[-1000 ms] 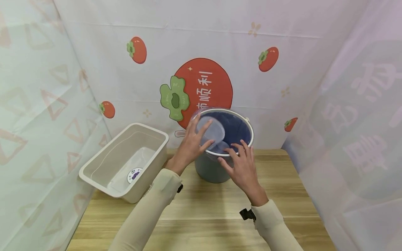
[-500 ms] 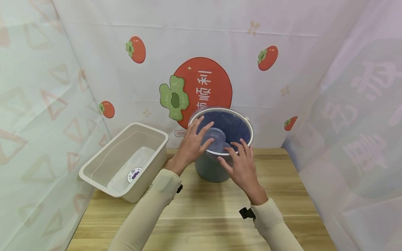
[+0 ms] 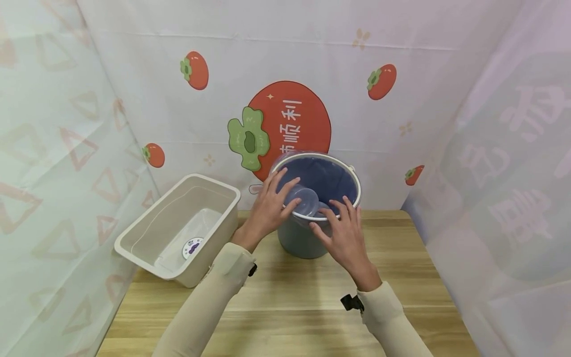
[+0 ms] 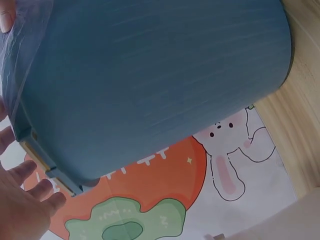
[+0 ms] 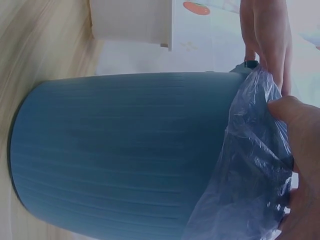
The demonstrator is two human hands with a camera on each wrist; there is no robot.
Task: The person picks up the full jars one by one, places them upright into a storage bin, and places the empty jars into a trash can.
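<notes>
A grey-blue bin [image 3: 303, 243] with a pale rim stands upright on the table, lined with a clear plastic bag [image 5: 250, 150] folded over its edge. Down inside, by the near wall, lie two round translucent plastic pieces, like bowls: one bowl [image 3: 307, 201] on the left and another bowl [image 3: 323, 209], partly hidden, beside it. Over the left of the rim my left hand [image 3: 267, 206] spreads its fingers and holds nothing. At the near right, my right hand [image 3: 344, 240] hangs its fingers over the rim, its thumb outside near the bag; nothing shows in its grasp.
A beige rectangular basin [image 3: 223, 233] with a round sticker [image 3: 192, 247] inside stands left of the bin, close to my left forearm. Behind the wooden table [image 3: 276, 322] hangs a white cloth [image 3: 223, 69] printed with persimmons; more cloth closes both sides.
The translucent bowl near my left fingers has dropped deeper into the bin and shifted slightly right. Both hands stay almost where they were at the rim.
</notes>
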